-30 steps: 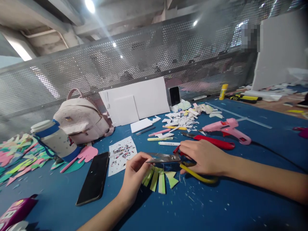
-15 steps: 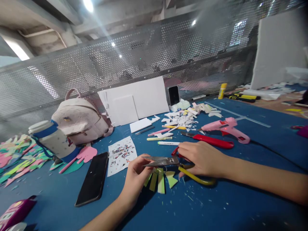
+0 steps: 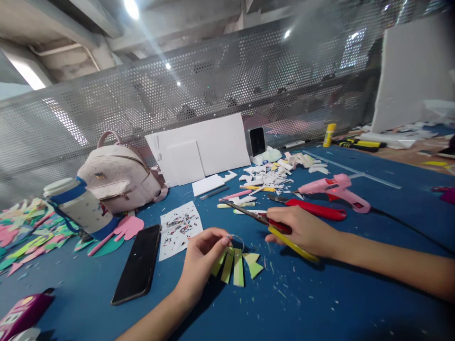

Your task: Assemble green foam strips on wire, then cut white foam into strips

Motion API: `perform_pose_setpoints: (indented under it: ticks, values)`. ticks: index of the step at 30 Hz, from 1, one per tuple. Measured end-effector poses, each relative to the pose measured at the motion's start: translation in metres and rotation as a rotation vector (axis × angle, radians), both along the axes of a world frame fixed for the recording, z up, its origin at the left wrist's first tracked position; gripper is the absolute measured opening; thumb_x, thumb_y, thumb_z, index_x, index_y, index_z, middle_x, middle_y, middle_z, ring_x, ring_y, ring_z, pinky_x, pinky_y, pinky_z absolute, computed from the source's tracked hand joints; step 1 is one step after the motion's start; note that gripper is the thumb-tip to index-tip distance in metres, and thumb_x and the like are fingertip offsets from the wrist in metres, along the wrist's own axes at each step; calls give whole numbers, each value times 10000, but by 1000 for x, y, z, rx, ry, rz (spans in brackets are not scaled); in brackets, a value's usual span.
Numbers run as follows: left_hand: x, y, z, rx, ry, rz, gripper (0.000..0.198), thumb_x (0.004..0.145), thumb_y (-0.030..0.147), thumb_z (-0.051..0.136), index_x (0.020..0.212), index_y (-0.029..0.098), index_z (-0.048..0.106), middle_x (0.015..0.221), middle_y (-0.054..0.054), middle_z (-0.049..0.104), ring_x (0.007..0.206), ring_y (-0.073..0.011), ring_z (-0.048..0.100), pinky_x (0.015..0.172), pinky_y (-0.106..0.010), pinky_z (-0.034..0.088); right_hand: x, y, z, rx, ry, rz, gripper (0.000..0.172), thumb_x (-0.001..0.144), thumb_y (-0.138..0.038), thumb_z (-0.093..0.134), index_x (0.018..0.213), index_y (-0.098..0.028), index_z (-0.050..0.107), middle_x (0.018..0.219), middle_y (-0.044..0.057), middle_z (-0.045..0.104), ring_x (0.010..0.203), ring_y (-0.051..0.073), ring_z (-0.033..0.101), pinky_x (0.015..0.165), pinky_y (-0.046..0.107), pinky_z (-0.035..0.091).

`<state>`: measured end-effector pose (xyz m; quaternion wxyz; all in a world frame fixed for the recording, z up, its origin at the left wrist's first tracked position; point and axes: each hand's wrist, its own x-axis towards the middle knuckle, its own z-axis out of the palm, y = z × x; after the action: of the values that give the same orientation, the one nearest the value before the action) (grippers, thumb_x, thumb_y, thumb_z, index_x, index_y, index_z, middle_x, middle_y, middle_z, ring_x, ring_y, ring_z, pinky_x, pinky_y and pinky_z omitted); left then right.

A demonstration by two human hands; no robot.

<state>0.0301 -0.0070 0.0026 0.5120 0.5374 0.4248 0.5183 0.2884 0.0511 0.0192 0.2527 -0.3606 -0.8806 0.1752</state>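
Note:
My left hand [image 3: 204, 255] pinches the top of a light green foam piece [image 3: 236, 265] cut into hanging strips, low over the blue table [image 3: 320, 303]. My right hand [image 3: 302, 229] grips scissors [image 3: 263, 220] with red and yellow handles. Their blades point left and away, raised above the foam piece and apart from it.
A black phone [image 3: 138, 270] lies left of my left hand, beside a white sheet with confetti bits [image 3: 179, 227]. A pink glue gun [image 3: 337, 189], a red cutter [image 3: 316, 209], pens, white scraps, white boards, a pink backpack [image 3: 119, 175] and a bottle [image 3: 80, 206] stand farther back.
The scissors have lifted off the foam strips and swung away, blades now pointing up and left. My left hand has kept its hold on the foam piece.

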Motion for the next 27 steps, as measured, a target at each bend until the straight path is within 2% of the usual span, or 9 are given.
perform_pose_setpoints:
  ticks: [2, 4, 7, 10, 13, 15, 18, 22, 27]
  values:
    - [0, 1, 0, -12, -16, 4, 187, 787, 339, 814, 830, 170, 746, 794, -30, 718, 735, -140, 644, 692, -205, 496, 0, -1, 1, -184, 88, 28, 485, 884, -608, 587, 673, -192, 454, 679, 12, 518, 591, 147, 503, 534, 276, 364]
    - [-1, 1, 0, -3, -16, 11, 179, 776, 330, 823, 824, 171, 755, 814, -35, 727, 750, -148, 654, 702, -213, 505, 1, -1, -1, -451, 204, 107, 526, 882, -669, 548, 686, -193, 443, 639, -15, 467, 524, 126, 497, 503, 268, 418]
    - [-1, 0, 2, 16, 0, 19, 172, 785, 332, 815, 803, 170, 760, 789, -32, 721, 743, -149, 651, 697, -213, 505, 1, -1, -7, -860, 422, 354, 608, 842, -779, 503, 688, -195, 437, 595, -58, 394, 449, 84, 411, 568, 321, 559]
    - [-1, 0, 2, 13, -4, 28, 164, 789, 332, 812, 796, 176, 760, 763, -24, 716, 713, -139, 641, 672, -205, 494, -1, -3, -16, -1123, 562, 573, 630, 819, -803, 510, 684, -191, 447, 651, -49, 404, 493, 80, 382, 674, 391, 618]
    - [-3, 1, 0, 20, -23, 65, 149, 783, 333, 818, 792, 192, 768, 762, -15, 728, 705, -128, 636, 664, -191, 480, -1, -6, -22, -1282, 564, 650, 624, 826, -798, 504, 688, -192, 448, 675, -44, 386, 510, 85, 369, 624, 366, 625]
    - [-5, 3, -1, 28, -25, 102, 141, 778, 332, 823, 790, 200, 775, 766, -15, 741, 725, -128, 645, 681, -186, 478, 0, -7, -23, -1329, 503, 678, 616, 836, -788, 499, 687, -192, 458, 655, -43, 382, 500, 90, 366, 551, 325, 612]
    - [-7, 5, -2, 38, -24, 128, 141, 767, 327, 830, 790, 198, 776, 770, -17, 747, 751, -134, 654, 709, -188, 479, 3, -5, -23, -1285, 446, 673, 598, 863, -764, 483, 691, -191, 471, 606, -36, 408, 465, 96, 392, 466, 257, 567]
    - [-7, 6, -1, 42, -42, 137, 158, 753, 312, 836, 773, 186, 744, 745, -4, 707, 716, -124, 616, 685, -189, 461, 3, 0, -21, -1200, 489, 628, 596, 882, -747, 469, 682, -186, 475, 576, -36, 434, 391, 87, 425, 365, 207, 490]
    - [-9, 6, 0, 66, 10, 129, 191, 784, 313, 806, 767, 174, 677, 705, 16, 617, 662, -109, 528, 625, -186, 403, 1, 7, -25, -1184, 581, 567, 614, 894, -747, 440, 649, -185, 477, 545, -31, 426, 391, 93, 421, 348, 206, 454]
